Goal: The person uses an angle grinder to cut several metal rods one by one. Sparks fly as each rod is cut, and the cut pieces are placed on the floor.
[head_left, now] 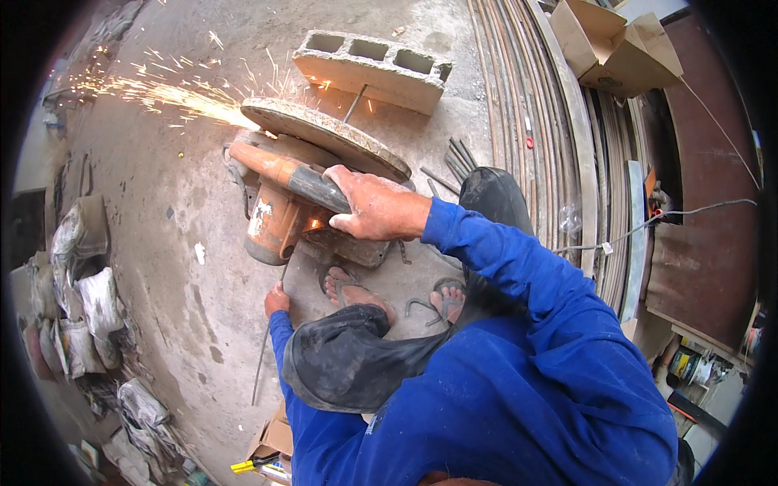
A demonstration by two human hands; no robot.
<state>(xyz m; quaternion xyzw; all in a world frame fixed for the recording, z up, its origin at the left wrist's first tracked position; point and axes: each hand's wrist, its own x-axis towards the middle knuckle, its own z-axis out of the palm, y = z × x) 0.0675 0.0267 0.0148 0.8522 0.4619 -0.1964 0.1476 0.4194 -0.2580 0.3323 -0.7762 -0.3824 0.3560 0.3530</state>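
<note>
My right hand (pixel 377 202) is wrapped round the black handle (pixel 320 188) of an orange chop saw (pixel 271 215) standing on the floor. Its large round disc guard (pixel 324 134) is grey and worn. Bright sparks (pixel 174 101) stream from the saw toward the far left. Lower down, my left hand (pixel 277 300) grips a thin metal rod (pixel 260 364). The rod runs up toward the saw, whose body hides part of it. Past the guard, a thin rod end (pixel 356 104) reaches a hollow concrete block (pixel 374 73). The cutting point itself is hidden.
Several short cut rods (pixel 461 158) lie right of the saw, close to my knee. Long metal bars (pixel 519 97) line the right side, with an open cardboard box (pixel 614 53) on top. Sacks (pixel 85 300) are piled at left. A cable (pixel 689 213) crosses the right side.
</note>
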